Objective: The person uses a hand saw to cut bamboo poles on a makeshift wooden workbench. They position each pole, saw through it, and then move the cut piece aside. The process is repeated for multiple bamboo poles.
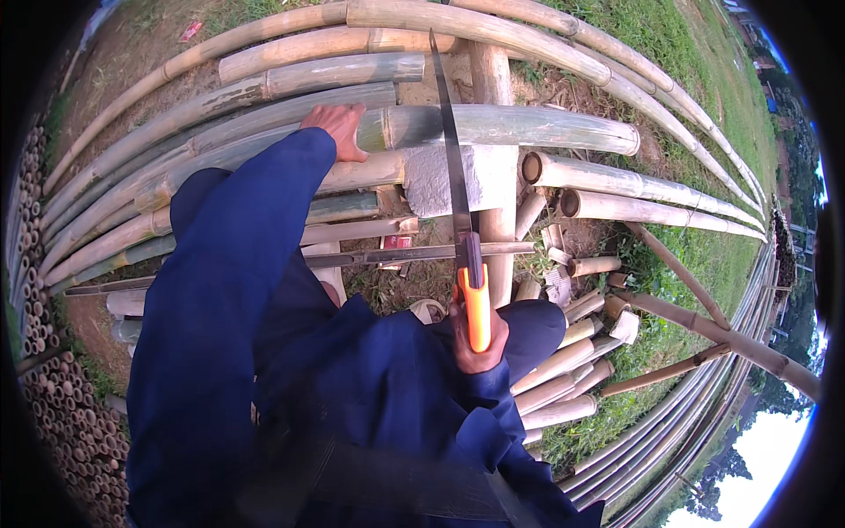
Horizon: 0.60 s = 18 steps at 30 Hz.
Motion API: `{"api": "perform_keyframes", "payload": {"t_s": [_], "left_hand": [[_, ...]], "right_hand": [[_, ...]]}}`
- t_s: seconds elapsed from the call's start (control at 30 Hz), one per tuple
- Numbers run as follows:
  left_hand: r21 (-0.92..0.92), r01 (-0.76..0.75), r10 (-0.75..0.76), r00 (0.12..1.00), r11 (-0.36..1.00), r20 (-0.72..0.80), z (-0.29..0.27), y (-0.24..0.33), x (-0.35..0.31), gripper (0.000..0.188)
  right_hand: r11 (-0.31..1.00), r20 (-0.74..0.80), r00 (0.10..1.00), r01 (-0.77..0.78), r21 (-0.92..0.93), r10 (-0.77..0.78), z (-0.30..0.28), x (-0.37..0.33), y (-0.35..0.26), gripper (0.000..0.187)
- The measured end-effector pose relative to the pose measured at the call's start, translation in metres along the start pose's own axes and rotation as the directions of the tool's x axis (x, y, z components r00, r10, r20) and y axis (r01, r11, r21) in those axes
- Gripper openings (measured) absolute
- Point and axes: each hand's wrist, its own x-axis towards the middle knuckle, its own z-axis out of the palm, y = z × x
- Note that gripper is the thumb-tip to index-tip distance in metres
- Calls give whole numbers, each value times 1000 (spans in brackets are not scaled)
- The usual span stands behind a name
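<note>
My right hand is closed round the orange handle of a handsaw. Its long dark blade points away from me and crosses over a thick greenish bamboo pole. Whether the teeth are in the bamboo cannot be made out. My left hand grips the same pole to the left of the blade, the thumb on the near side and the fingers over the top. Under the pole, by the blade, is a pale grey block.
Long bamboo poles lie side by side at the left and far side. Short cut pieces are heaped by my right knee. A split bamboo strip runs across before me. Propped poles stand at the right; stacked bamboo lies at the left.
</note>
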Motion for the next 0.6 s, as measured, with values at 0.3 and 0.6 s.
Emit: {"api": "perform_keyframes", "payload": {"t_s": [0.3, 0.6], "left_hand": [[-33, -2, 1, 1000, 999, -16, 2, 3, 2, 86], [-39, -5, 2, 998, 999, -68, 20, 8, -6, 91]], "right_hand": [[995, 28, 994, 102, -17, -102, 15, 62, -16, 15], [950, -2, 999, -45, -309, 47, -32, -63, -6, 48]]}}
